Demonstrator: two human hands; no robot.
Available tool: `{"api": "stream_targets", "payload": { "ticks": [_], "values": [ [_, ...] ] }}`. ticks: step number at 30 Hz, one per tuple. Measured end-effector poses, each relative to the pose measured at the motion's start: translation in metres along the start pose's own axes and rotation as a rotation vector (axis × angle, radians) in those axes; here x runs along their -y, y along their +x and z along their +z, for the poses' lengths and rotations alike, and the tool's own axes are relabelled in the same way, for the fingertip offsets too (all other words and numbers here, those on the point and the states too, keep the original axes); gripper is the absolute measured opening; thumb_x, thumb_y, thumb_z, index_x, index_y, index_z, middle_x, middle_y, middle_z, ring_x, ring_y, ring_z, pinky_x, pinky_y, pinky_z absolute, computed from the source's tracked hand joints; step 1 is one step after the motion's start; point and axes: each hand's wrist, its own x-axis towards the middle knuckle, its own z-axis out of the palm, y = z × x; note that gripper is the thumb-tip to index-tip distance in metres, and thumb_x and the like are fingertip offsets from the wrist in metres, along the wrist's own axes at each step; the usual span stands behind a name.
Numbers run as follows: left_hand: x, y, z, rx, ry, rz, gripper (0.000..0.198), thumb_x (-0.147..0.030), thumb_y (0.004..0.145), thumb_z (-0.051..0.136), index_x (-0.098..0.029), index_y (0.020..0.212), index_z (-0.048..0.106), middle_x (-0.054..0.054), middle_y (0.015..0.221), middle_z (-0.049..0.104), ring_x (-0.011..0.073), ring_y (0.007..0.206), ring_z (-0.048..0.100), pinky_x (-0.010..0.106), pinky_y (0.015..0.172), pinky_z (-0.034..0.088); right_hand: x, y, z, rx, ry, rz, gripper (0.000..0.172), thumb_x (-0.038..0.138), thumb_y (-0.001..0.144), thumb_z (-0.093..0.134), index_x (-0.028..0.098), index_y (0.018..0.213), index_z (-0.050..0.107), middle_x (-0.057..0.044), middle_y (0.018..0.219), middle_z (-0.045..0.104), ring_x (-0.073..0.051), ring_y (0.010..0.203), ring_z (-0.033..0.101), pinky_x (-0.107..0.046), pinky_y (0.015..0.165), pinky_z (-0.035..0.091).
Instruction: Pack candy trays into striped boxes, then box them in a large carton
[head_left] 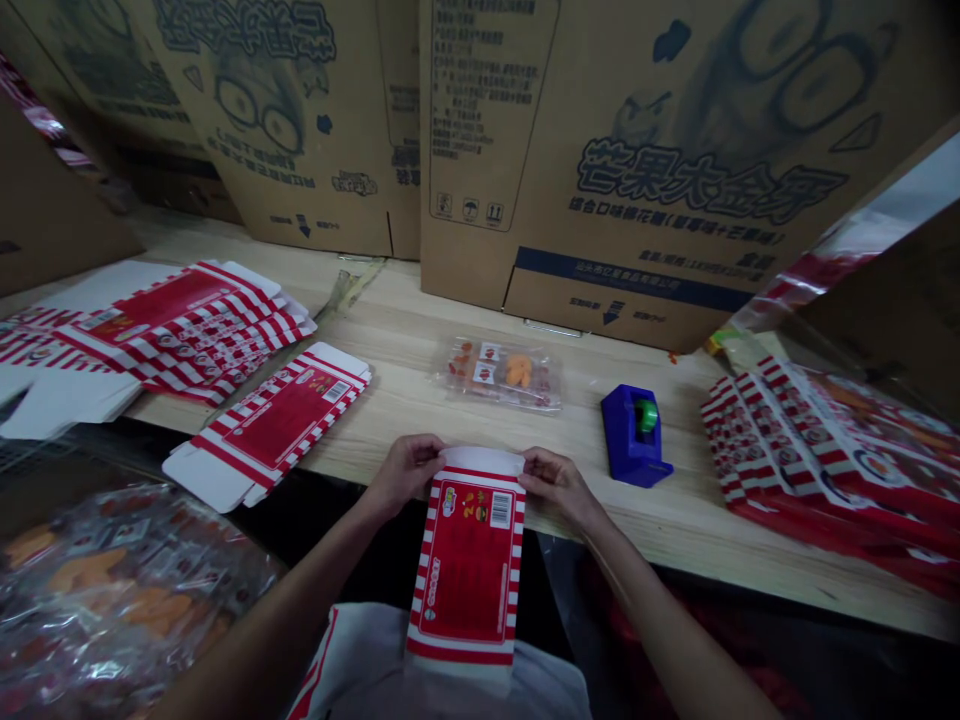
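A red and white striped carton with a barcode is held upright in front of my body, over the table's front edge. My left hand pinches its upper left corner, and my right hand pinches the upper right one. Between them the white top flap stands up. Just beyond the carton lies a clear plastic packet with orange pieces and small sachets. To the right of my right hand stands a blue tape dispenser with a green core.
Flattened striped cartons are stacked at left, with another flat carton nearer. Finished-looking striped boxes pile up at right. Large cardboard boxes wall the back. A bin of clear packets is at lower left.
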Motion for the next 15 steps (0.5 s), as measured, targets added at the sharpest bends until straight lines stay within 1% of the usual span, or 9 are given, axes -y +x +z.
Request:
{"api": "stream_targets", "payload": {
  "ticks": [3,6,8,10,12,13,15],
  "values": [
    [0.003,-0.003,-0.001,0.046,0.055,0.026,0.022,-0.029,0.064,0.077,-0.011,0.069,0.066,0.001,0.065,0.064,0.0105,0.06,0.057,0.021,0.058,0.043,0.0,-0.001,-0.002,0.012,0.007,0.03,0.03,0.037,0.064,0.083,0.02,0.082,0.067,0.004,0.07,0.059,-0.011,0.064,0.055,-0.023,0.063,0.041],
    [0.004,-0.002,-0.003,0.087,0.069,0.055,0.023,-0.032,0.069,0.075,-0.012,0.072,0.063,-0.001,0.064,0.063,0.01,0.059,0.055,0.02,0.057,0.041,0.003,-0.001,0.001,0.026,0.104,0.084,0.035,0.036,0.061,0.085,0.021,0.084,0.065,0.002,0.073,0.062,-0.012,0.066,0.057,-0.024,0.064,0.043],
    [0.003,-0.001,-0.004,0.094,0.07,0.077,0.023,-0.033,0.071,0.074,-0.013,0.073,0.062,-0.001,0.064,0.062,0.01,0.059,0.055,0.02,0.057,0.041,0.006,0.0,0.005,-0.009,0.207,0.129,0.035,0.039,0.064,0.083,0.021,0.088,0.066,0.0,0.079,0.064,-0.014,0.07,0.059,-0.026,0.068,0.046],
    [0.003,-0.001,-0.005,0.093,0.074,0.08,0.024,-0.033,0.071,0.073,-0.013,0.073,0.06,-0.001,0.065,0.062,0.01,0.06,0.055,0.02,0.057,0.041,0.008,0.001,0.01,-0.065,0.278,0.171,0.03,0.04,0.066,0.081,0.019,0.081,0.066,0.0,0.077,0.064,-0.014,0.068,0.059,-0.027,0.067,0.047],
    [0.004,-0.001,-0.005,0.101,0.08,0.069,0.024,-0.034,0.072,0.073,-0.014,0.073,0.06,-0.001,0.065,0.062,0.0098,0.059,0.055,0.02,0.057,0.042,0.007,0.002,0.014,-0.11,0.275,0.188,0.027,0.035,0.062,0.083,0.018,0.07,0.064,0.001,0.068,0.062,-0.013,0.062,0.057,-0.026,0.063,0.047],
    [0.004,-0.002,-0.005,0.107,0.086,0.064,0.024,-0.034,0.073,0.072,-0.014,0.073,0.06,-0.002,0.064,0.062,0.0097,0.058,0.054,0.02,0.057,0.042,0.006,0.003,0.015,-0.126,0.252,0.178,0.026,0.031,0.059,0.084,0.018,0.069,0.064,0.002,0.066,0.062,-0.013,0.06,0.056,-0.025,0.062,0.046],
    [0.006,-0.002,-0.005,0.11,0.115,0.07,0.023,-0.035,0.074,0.071,-0.014,0.074,0.06,-0.001,0.064,0.061,0.01,0.058,0.054,0.02,0.056,0.042,0.005,0.004,0.015,-0.142,0.184,0.121,0.023,0.028,0.059,0.083,0.018,0.072,0.067,0.002,0.065,0.063,-0.013,0.059,0.056,-0.025,0.061,0.045]
  ]
}}
